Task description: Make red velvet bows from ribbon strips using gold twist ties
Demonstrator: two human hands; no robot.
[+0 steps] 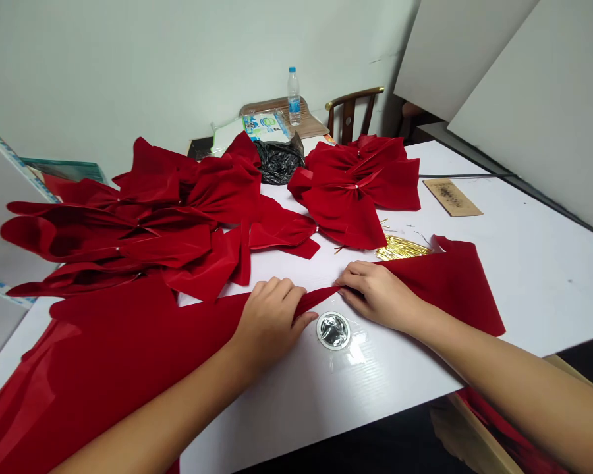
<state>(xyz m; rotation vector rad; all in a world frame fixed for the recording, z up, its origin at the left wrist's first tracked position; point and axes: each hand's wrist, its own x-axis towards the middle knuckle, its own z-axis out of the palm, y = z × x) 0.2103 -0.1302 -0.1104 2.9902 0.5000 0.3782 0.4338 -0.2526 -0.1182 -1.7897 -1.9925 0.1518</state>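
Note:
A long strip of red velvet-like fabric runs across the white table, from the lower left to a flat end on the right. My left hand is closed over the strip and bunches it near the middle. A little to the right, my right hand pinches the gathered part between thumb and fingers. Between the hands the fabric narrows into tight folds. Just behind my right hand lies a bundle of gold twist ties. A round metal-rimmed disc sits in the tabletop in front of the hands.
Red fabric bows are heaped at the left, and more bows lie at the back. Behind them are a black plastic bag, a water bottle and a wooden chair. Brown cardboard lies at the right on the table.

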